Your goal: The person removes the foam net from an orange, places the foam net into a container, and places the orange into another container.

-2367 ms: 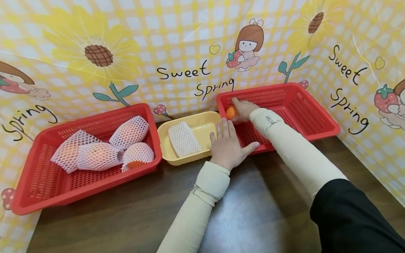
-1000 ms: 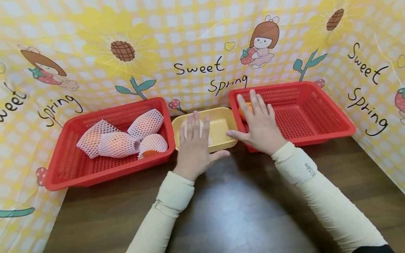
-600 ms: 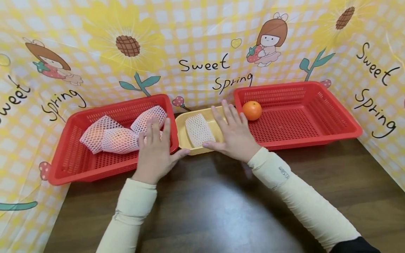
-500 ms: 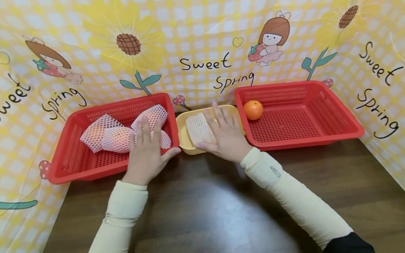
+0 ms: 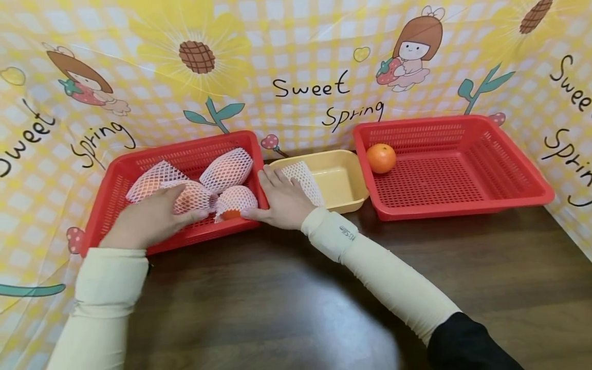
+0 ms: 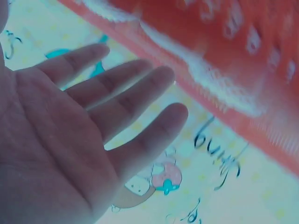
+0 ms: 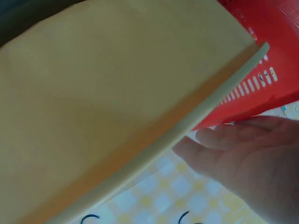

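Note:
My left hand (image 5: 143, 218) is over the front of the left red basket (image 5: 183, 150), its fingers extended beside a netted fruit (image 5: 196, 198). In the left wrist view the palm and spread fingers of that hand (image 6: 79, 130) hold nothing. My right hand (image 5: 287, 203) reaches across the left end of the yellow tray (image 5: 342, 180), fingers straight, its thumb near an orange in a white foam net (image 5: 237, 200). Whether the thumb touches that fruit, I cannot tell. Another foam net (image 5: 310, 182) lies in the tray, partly covered by the right hand.
A bare orange (image 5: 381, 158) sits at the left end of the right red basket (image 5: 435, 180). More netted fruit (image 5: 226, 169) lies in the left basket. A patterned cloth (image 5: 310, 41) rises behind the brown table (image 5: 259, 293).
My right hand left the orange in the right basket and moved left across the yellow tray. The left hand moved from beside the tray to the left basket.

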### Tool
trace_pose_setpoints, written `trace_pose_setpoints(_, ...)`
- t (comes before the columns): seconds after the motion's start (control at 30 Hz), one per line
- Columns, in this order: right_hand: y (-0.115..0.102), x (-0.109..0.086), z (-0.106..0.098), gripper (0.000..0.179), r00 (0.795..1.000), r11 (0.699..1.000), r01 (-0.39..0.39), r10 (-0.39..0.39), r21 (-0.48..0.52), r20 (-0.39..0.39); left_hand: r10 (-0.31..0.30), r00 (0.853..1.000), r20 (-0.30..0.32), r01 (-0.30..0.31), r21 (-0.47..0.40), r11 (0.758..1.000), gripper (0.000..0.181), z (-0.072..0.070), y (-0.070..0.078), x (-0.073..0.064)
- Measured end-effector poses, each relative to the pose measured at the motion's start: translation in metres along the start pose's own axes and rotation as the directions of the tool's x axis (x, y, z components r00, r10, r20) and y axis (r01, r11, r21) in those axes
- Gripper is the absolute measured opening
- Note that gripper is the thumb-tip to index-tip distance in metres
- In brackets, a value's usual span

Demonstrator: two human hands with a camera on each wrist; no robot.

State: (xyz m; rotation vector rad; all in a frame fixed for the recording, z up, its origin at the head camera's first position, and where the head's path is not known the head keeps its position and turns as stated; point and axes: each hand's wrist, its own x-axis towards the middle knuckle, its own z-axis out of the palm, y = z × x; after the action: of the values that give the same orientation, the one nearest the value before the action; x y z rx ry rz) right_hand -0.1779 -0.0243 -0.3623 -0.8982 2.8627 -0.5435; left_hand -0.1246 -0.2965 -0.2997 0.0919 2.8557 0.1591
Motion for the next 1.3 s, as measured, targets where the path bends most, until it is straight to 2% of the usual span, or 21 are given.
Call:
trace_pose_setpoints(0.1, -0.004, 0.003, 0.002, 0.108, 1.000, 0.999, 0.006, -0.005, -0.047, 0.021, -0.011, 0.999, 0.037, 0.010, 0.025, 1.000, 0.104, -0.016, -0.015, 0.013)
trace_pose_setpoints(0.17, -0.005, 0.003, 0.003, 0.107, 1.000, 0.998, 0.010, -0.009, -0.065, 0.027, -0.010, 0.998, 0.067, 0.007, 0.045, 0.999, 0.100, -0.021, -0.024, 0.025)
trace_pose_setpoints(0.33, -0.007, 0.002, 0.005, 0.103, 0.998, 0.996, 0.031, -0.026, -0.085, 0.054, 0.018, 0.991, 0.136, -0.031, 0.099, 0.995, 0.091, -0.013, -0.038, 0.056)
trace_pose_setpoints(0.43, -0.007, 0.002, 0.005, 0.103, 0.998, 0.994, 0.039, -0.034, -0.100, 0.048, 0.047, 0.993, 0.110, -0.062, 0.132, 0.989, 0.087, -0.007, -0.042, 0.069)
trace_pose_setpoints(0.53, -0.007, 0.001, 0.006, 0.103, 0.999, 0.993, 0.038, -0.034, -0.111, 0.039, 0.087, 0.994, 0.065, -0.096, 0.148, 0.984, 0.089, 0.000, -0.046, 0.079)
trace_pose_setpoints(0.6, -0.006, 0.001, 0.006, 0.103, 0.999, 0.993, 0.033, -0.029, -0.112, 0.036, 0.098, 0.994, 0.057, -0.106, 0.143, 0.984, 0.094, 0.006, -0.049, 0.085)
trace_pose_setpoints(0.8, -0.004, 0.002, 0.007, 0.104, 0.999, 0.995, 0.033, -0.029, -0.097, 0.035, 0.105, 0.991, 0.084, -0.110, 0.060, 0.992, 0.106, 0.021, -0.058, 0.096)
trace_pose_setpoints(0.87, -0.005, 0.002, 0.008, 0.104, 0.999, 0.995, 0.036, -0.033, -0.093, 0.036, 0.104, 0.991, 0.082, -0.109, 0.060, 0.992, 0.108, 0.023, -0.061, 0.096)
trace_pose_setpoints(1.13, -0.007, 0.002, 0.008, 0.103, 0.999, 0.995, 0.018, -0.014, -0.096, 0.041, 0.127, 0.992, 0.023, -0.129, 0.103, 0.986, 0.084, 0.018, -0.058, 0.098)
trace_pose_setpoints(1.3, -0.008, 0.003, 0.007, 0.103, 0.999, 0.993, 0.016, -0.010, -0.120, 0.049, 0.114, 0.993, 0.001, -0.114, 0.079, 0.990, 0.084, 0.014, -0.061, 0.094)
